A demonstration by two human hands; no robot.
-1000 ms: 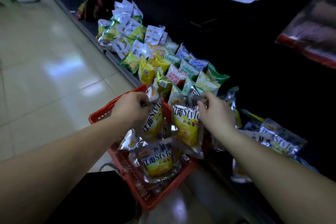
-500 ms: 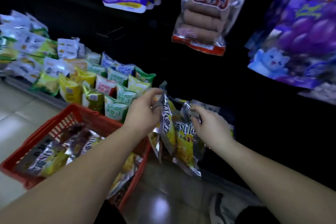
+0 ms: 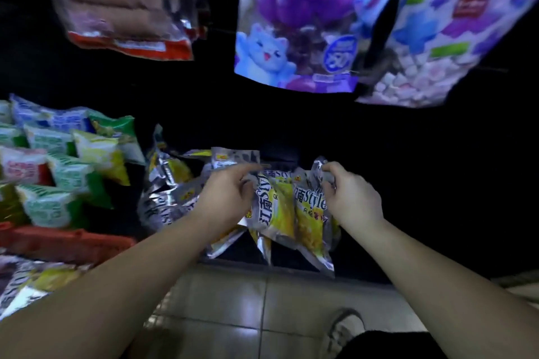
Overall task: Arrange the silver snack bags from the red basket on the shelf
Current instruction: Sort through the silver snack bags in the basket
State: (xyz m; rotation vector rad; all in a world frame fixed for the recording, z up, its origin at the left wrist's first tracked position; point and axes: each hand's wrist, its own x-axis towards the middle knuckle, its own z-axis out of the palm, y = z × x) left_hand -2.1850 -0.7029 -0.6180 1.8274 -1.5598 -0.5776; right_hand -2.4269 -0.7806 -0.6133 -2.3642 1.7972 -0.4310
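Silver foil catches the light at the centre of the head view, where two bags printed with yellow panels hang side by side in front of the dark lower shelf [image 3: 408,213]. The left hand [image 3: 230,198] grips the left silver snack bag [image 3: 274,213] by its upper edge, fingers curled on it and the index finger stretched along the top. The right hand [image 3: 353,201] pinches the top corner of the right silver snack bag [image 3: 312,213], touching the first. More silver bags [image 3: 169,181] lie heaped on the shelf just left of the hands. The red basket [image 3: 67,243] sits at lower left with further silver bags [image 3: 35,283] inside. Green and white snack packs [image 3: 67,175] fill the shelf behind it. Above hang a sausage pack [image 3: 122,3], blurred, and a purple grape bag [image 3: 294,17]. A shoe [image 3: 344,332] rests on the tiled floor [image 3: 233,300].
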